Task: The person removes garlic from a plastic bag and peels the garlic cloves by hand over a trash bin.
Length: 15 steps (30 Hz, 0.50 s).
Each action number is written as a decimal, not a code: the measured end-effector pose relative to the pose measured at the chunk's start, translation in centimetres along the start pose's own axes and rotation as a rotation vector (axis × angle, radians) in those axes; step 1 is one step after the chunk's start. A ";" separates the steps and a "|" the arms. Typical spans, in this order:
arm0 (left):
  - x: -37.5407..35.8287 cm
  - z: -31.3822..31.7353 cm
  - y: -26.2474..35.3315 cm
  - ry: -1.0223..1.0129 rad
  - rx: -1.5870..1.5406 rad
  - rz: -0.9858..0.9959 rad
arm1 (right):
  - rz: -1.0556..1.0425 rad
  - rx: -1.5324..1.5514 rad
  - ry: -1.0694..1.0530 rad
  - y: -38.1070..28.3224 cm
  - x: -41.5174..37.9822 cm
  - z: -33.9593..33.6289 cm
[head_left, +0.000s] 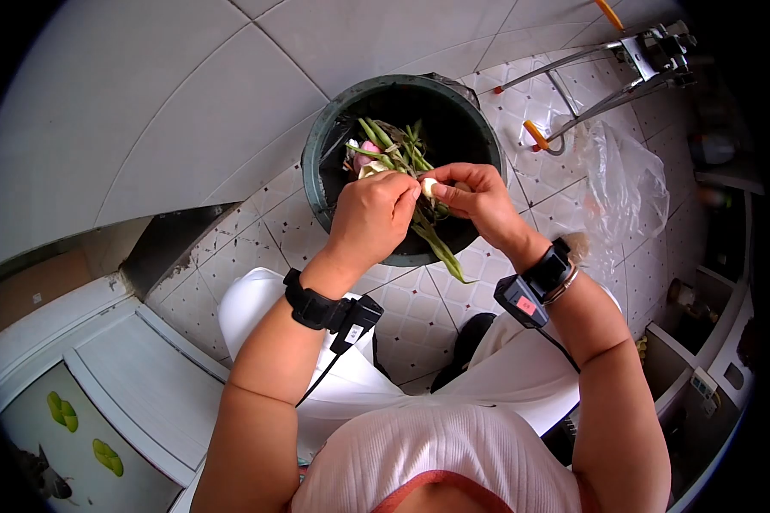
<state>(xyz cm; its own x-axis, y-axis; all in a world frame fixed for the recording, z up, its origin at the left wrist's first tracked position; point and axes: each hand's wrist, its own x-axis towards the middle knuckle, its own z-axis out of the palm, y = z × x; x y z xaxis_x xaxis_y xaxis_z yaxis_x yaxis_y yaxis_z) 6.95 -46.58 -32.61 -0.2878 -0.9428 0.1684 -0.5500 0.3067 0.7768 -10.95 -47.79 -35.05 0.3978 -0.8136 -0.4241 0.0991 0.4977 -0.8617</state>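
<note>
Best opening I see: dark space inside the round bin (pixel 313 162), far-right part, beyond the right hand (pixel 479 201). Straight down from my side is blocked: both hands nearly meet over the bin, left hand (pixel 375 209) included, and green stalks (pixel 443 250) poke over the near rim. Tiled wall (pixel 205 111) shuts the far-left side. Right side: some floor, then metal frame (pixel 563 90) and clear plastic bag (pixel 631 184). Near side: floor strip between the white-trousered legs (pixel 522 363).
</note>
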 end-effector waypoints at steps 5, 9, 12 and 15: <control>0.0 -0.1 0.0 -0.018 -0.019 -0.002 | -0.025 -0.067 0.012 0.1 0.0 0.0; -0.1 0.1 -0.2 -0.016 0.000 0.007 | -0.037 -0.110 0.018 0.1 0.0 0.1; 0.0 0.0 -0.3 -0.023 0.011 0.006 | -0.030 -0.100 0.015 0.2 0.0 0.0; 0.0 0.2 -0.2 0.023 -0.001 0.024 | -0.050 -0.062 0.031 0.0 -0.1 0.2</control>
<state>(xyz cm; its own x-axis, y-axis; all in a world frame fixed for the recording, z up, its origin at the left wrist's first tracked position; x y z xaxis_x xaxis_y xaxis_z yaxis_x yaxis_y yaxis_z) 6.95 -46.60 -32.88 -0.2828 -0.9378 0.2012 -0.5425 0.3294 0.7728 -10.82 -47.68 -34.95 0.3654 -0.8462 -0.3879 0.0608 0.4376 -0.8971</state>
